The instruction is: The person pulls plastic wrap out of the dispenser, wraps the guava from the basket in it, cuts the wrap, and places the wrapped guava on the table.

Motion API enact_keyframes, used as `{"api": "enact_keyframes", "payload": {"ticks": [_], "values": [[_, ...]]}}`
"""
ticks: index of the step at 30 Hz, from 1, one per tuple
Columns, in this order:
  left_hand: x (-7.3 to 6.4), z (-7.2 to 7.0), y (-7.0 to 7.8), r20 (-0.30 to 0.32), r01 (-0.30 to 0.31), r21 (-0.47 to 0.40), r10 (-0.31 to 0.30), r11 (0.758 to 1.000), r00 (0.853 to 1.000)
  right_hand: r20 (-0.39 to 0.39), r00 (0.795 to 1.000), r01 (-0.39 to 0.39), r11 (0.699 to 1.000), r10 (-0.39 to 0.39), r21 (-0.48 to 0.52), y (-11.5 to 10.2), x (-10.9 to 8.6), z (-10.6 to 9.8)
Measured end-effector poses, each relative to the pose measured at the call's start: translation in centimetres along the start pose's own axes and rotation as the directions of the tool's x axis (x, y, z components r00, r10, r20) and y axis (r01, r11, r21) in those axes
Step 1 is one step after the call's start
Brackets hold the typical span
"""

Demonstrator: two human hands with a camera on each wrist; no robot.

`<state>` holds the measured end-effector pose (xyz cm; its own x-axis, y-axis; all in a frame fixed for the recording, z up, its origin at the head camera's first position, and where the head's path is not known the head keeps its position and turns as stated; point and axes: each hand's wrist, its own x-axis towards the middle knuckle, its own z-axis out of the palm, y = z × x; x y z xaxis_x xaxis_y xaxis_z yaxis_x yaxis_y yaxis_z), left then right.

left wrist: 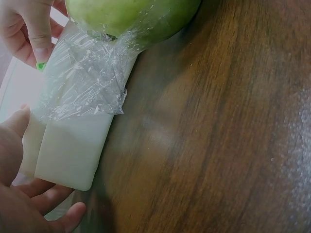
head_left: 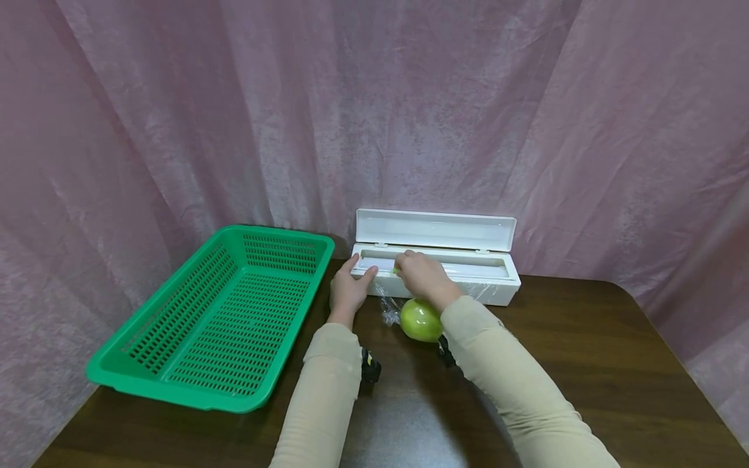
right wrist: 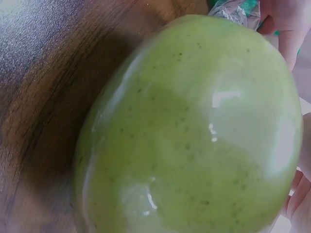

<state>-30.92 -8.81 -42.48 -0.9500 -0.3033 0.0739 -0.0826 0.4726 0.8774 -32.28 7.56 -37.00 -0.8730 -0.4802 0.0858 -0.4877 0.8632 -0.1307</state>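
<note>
A white cling film dispenser [head_left: 497,292] stands on the table with its lid [head_left: 435,231] raised. My left hand [head_left: 346,292] grips its left end, thumb on one side and fingers on the other. My right hand [head_left: 426,276] pinches a small green slide cutter [left wrist: 41,66] on the dispenser's front rim. In front of the box sits a glossy green fruit [head_left: 421,320] with dark specks [right wrist: 187,145], below my right wrist. Clear cling film [left wrist: 95,80] clings to the fruit and runs crumpled over the dispenser's front. The fingertips of my right hand are partly hidden in the head view.
On the left of the brown wooden table [head_left: 585,364] lies a large green slotted basket [head_left: 175,402]. A pink curtain [head_left: 374,117] hangs close behind the dispenser. The table's right edge slopes away beyond the box.
</note>
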Motion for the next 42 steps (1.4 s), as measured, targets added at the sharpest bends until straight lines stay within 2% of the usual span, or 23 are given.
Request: {"api": "enact_keyframes", "payload": {"ticks": [11, 29, 42], "values": [[0.02, 0.04, 0.04, 0.001, 0.007, 0.001, -0.007, 1.0, 1.0, 0.01, 1.0, -0.027, 0.999, 0.027, 0.022, 0.24, -0.15, -0.03], [0.07, 0.09, -0.2, 0.006, 0.011, -0.013, -0.011, 1.0, 1.0, -0.005, 1.0, 0.0, 1.0, 0.0, 0.026, 0.74, -0.09, 0.3], [0.11, 0.12, -0.12, 0.008, 0.018, -0.02, -0.018, 1.0, 1.0, 0.006, 1.0, 0.005, 1.0, -0.005, 0.022, 0.55, -0.39, -0.31]]}}
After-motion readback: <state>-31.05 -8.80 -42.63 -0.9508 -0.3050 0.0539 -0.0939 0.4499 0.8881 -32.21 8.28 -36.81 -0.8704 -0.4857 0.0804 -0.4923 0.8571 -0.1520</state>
